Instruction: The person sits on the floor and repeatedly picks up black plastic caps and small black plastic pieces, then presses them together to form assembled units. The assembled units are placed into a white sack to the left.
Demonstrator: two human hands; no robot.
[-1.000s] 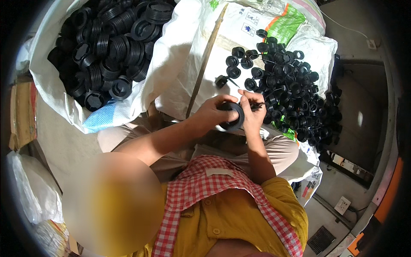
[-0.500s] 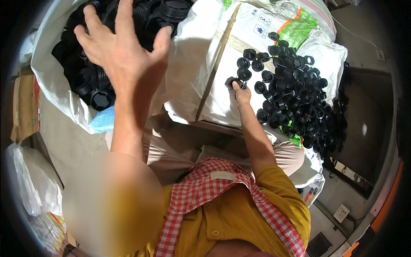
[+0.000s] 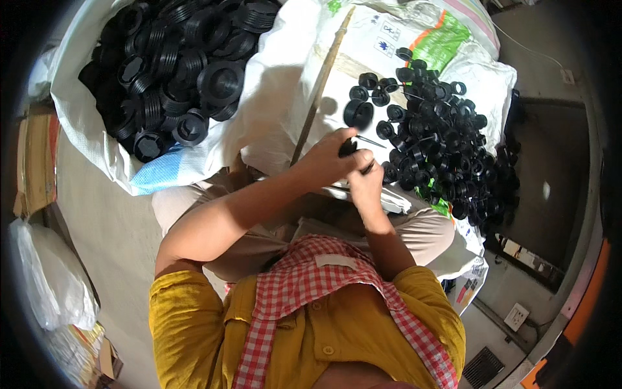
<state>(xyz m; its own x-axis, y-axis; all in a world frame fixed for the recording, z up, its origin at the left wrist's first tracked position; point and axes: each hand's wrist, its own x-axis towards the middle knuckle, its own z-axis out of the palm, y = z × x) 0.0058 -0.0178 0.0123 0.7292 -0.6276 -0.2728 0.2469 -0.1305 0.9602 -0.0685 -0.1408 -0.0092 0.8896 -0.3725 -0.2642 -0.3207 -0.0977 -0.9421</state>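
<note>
A: We start at the far left, at nine o'clock — a flattened brown cardboard box (image 3: 35, 162) lies on the floor, and below it, near eight o'clock, a clear plastic bag (image 3: 55, 285).

B: Up at eleven o'clock we see the open white woven sack (image 3: 97, 146), heaped with large black ribbed plastic rings (image 3: 175, 71).

A: Moving right, a thin brown wooden stick (image 3: 321, 84) slants from twelve o'clock down toward the centre, across the white printed sack (image 3: 363, 52).

B: Then our hands, just above centre. Our left hand (image 3: 327, 162) comes in from seven o'clock, fingers curled and pressed together around a small black plastic part (image 3: 348, 146), which peeks out above the knuckles.

A: Our right hand (image 3: 365, 178) touches the left, fingers bent and pinching the same part from the other side — a thin pale pin-like piece (image 3: 370, 140) sticks out toward two o'clock. Which hand bears most of the grip, we cannot tell.

B: Further right, from one to three o'clock, the pile of small black plastic rings (image 3: 447, 136) spreads over the printed sack, one bigger black ring (image 3: 357, 112) at its left edge, just above our hands.

A: Below, at six o'clock, our yellow shirt (image 3: 324, 330) and red-checked cloth (image 3: 304, 285).
</note>
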